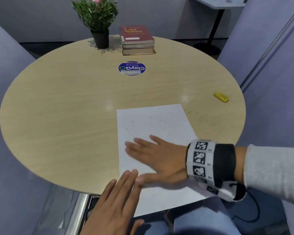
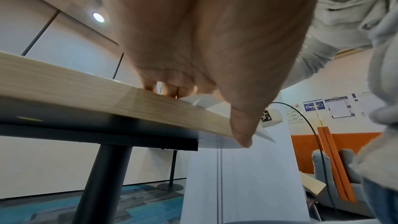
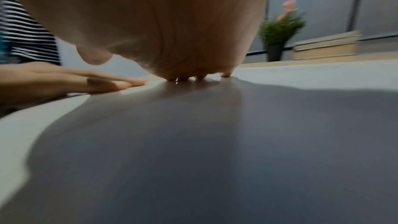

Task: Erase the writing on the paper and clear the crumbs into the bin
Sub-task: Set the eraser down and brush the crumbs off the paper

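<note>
Right hand lies flat on the paper at lower centre of the frame, fingers straight, pointing left. Left hand, also flat, touches the paper's lower left corner. Paper's long side runs up the frame, its near end overhanging the table.

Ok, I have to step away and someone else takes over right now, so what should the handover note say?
Left grip: open hand, fingertips on the near left corner of the paper.
Right grip: open hand, flat, palm down on the paper.
The paper lies on the table, its near edge overhanging. Yellow block lies apart, far right.
Done: some dark crumbs lie on the table, right of the paper.
Left: probably brushing off the specks on the sheet.
</note>
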`<act>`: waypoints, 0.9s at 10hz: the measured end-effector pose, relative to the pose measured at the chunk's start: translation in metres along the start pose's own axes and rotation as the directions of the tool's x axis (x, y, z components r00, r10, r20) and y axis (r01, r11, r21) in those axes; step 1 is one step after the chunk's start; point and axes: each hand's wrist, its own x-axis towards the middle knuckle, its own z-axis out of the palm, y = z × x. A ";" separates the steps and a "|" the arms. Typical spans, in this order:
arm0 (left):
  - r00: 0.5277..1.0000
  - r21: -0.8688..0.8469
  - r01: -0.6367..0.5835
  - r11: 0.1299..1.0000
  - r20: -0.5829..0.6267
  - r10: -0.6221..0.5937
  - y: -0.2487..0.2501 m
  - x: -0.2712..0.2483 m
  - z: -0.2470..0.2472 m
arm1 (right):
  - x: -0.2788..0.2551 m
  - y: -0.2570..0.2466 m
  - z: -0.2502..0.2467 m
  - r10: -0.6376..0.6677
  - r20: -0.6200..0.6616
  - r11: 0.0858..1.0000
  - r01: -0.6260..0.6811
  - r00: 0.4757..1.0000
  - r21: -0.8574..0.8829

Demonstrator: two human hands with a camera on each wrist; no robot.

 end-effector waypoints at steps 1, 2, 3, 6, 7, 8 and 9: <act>1.000 -0.047 0.018 0.999 -0.010 -0.018 0.000 0.000 -0.002 | -0.021 0.042 -0.007 0.254 0.001 0.967 -0.254 0.967 0.018; 1.000 -0.077 0.026 0.997 -0.009 -0.027 0.004 0.001 -0.003 | -0.024 0.040 -0.008 0.297 -0.047 0.953 -0.300 0.954 -0.049; 0.998 -0.059 0.054 0.997 0.013 -0.054 0.001 -0.002 0.004 | -0.006 -0.016 -0.003 -0.057 -0.043 0.996 0.054 0.997 -0.067; 0.994 0.011 0.082 0.997 -0.075 -0.081 0.015 -0.015 -0.004 | 0.006 0.020 -0.022 0.181 0.014 0.983 -0.181 0.983 -0.034; 0.753 0.412 -0.164 0.896 0.639 -0.156 0.022 0.037 -0.040 | 0.022 -0.018 -0.023 -0.071 0.020 0.992 0.072 0.997 -0.101; 0.011 0.087 -0.689 0.720 0.994 -0.110 0.007 0.073 -0.030 | 0.043 -0.055 -0.009 -0.209 0.087 0.977 0.211 0.974 -0.013; 0.654 0.210 -0.105 0.972 0.751 -0.091 0.012 0.003 -0.024 | 0.048 -0.030 -0.008 -0.097 0.064 0.994 0.099 0.993 -0.037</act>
